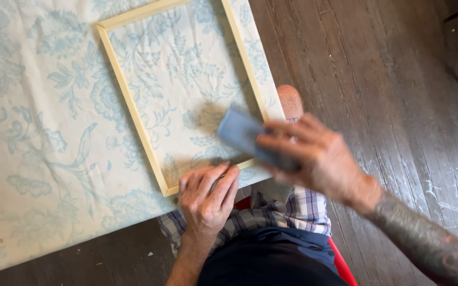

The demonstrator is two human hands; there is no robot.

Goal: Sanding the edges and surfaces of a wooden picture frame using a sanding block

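Sanding step: left hand (206, 197), fingers flat, pinned wooden frame (133, 103); right hand (314, 156) pinched blue sanding block (242, 133); next stroke needed steady pressure along the rail

Soft, even daylight is falling on my table (38, 159); my right hand (319, 159) is smearing with motion blur and casting a faint shadow leftward.

A home room used for hobby craft is suggested. A table (38, 159) is covered with a pale cloth printed in blue flowers, of a household kind, reaching to the table's near edge. Beside and below it, a dark, worn plank floor (388, 79) marked with pale scuffs is seen. A red seat (339, 262) is partly visible.
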